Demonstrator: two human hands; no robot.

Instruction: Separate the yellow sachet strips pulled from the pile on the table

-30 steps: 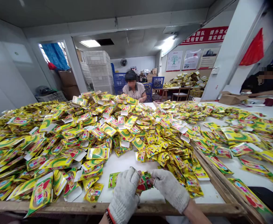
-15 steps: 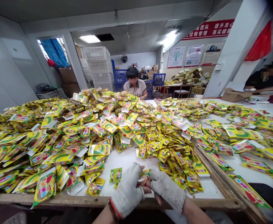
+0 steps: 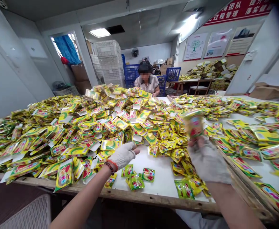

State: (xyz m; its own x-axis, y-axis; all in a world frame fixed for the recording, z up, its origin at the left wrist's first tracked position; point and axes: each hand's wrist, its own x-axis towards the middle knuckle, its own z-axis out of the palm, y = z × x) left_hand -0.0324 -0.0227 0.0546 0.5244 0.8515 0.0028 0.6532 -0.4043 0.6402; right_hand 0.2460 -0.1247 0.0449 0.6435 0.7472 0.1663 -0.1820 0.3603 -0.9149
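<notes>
- left hand (image 3: 123, 155), white knit glove, red wristband: open, fingers stretched, tips at the edge of the heap of glossy yellow foil packets (image 3: 87, 127); holds nothing.
- right hand (image 3: 207, 159), same glove: closed round the bottom of a yellow-and-red foil packet (image 3: 193, 124), held up above the white counter (image 3: 160, 171); packet blurred.
- small green foil sachets (image 3: 136, 178): loose on the counter between the hands, near its wooden front rail (image 3: 153, 198).
- risk: the grip sits low on the packet and looks slight; it may slip and be lost in the heap.
- risk: the open hand could nudge the heap's slope, sliding packets over the green sachets.
- risk: a forearm sweep may push sachets off the rail.
</notes>
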